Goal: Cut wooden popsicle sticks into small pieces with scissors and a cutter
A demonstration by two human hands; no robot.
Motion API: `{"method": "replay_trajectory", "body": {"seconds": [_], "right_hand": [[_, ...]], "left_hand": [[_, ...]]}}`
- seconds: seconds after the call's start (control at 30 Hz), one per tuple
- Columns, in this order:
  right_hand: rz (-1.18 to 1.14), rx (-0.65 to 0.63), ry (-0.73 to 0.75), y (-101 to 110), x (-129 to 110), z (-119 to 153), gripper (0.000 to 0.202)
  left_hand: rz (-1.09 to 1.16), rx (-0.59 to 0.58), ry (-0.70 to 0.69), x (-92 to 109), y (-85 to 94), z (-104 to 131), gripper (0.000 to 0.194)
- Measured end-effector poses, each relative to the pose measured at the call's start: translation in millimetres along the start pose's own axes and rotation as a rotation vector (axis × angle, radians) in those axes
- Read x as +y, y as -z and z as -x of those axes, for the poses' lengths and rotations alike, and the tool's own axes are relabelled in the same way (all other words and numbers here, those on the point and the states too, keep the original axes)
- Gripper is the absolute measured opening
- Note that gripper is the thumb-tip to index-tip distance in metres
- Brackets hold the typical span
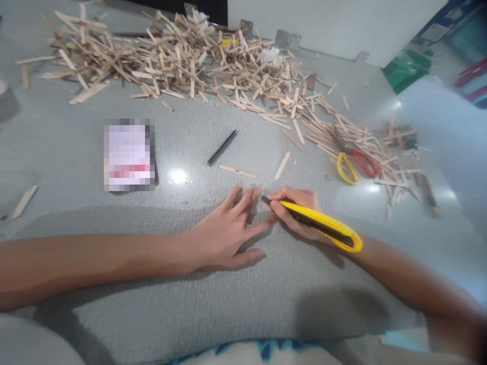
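Note:
My right hand (pixel 299 213) grips a yellow utility knife (pixel 323 223), its blade end pointing left toward the fingertips of my other hand. Spread flat on the grey table (pixel 152 304), my left hand (pixel 232 228) has its fingers reaching right. A small piece of wooden stick (pixel 265 204) shows at the blade, between the two hands; most of it is hidden by fingers. Just beyond them lie one wooden stick (pixel 238 171) and a second, tilted popsicle stick (pixel 282 166). A dark pen (pixel 222 147) rests behind these.
A large heap of wooden sticks (pixel 171 61) spreads along the back and down the right side. Scissors with one yellow and one red handle (pixel 357 165) lie at its right edge. At left are a blurred-out box-like item (pixel 129 152) and a lone stick (pixel 25 201).

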State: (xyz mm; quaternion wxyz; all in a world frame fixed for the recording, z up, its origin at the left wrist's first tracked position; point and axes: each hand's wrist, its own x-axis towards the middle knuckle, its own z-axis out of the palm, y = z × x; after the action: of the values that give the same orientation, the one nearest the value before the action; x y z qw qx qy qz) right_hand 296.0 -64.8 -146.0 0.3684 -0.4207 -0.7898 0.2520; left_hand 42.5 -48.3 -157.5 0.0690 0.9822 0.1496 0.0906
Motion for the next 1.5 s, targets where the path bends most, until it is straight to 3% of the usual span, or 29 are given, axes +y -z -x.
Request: {"method": "replay_trajectory", "body": {"seconds": [0.4,0.87,1.17,1.5], "right_hand": [[-0.018,0.003,-0.036,-1.7,0.5,0.2,0.012],[-0.010,-0.018,0.031,-5.5,4.2,-0.6,0.012],[-0.018,-0.097,0.000,-1.5,1.0,-6.6,0.023],[-0.014,-0.189,0.001,9.5,-6.5,-10.2,0.028]], "left_hand": [[0.005,-0.017,0.006,0.9,2.4,-0.8,0.065],[-0.032,-0.013,0.001,1.1,3.5,-1.1,0.062],[-0.098,-0.050,0.000,2.8,6.6,-4.8,0.068],[-0.128,-0.091,0.012,2.9,12.4,-5.2,0.060]]}}
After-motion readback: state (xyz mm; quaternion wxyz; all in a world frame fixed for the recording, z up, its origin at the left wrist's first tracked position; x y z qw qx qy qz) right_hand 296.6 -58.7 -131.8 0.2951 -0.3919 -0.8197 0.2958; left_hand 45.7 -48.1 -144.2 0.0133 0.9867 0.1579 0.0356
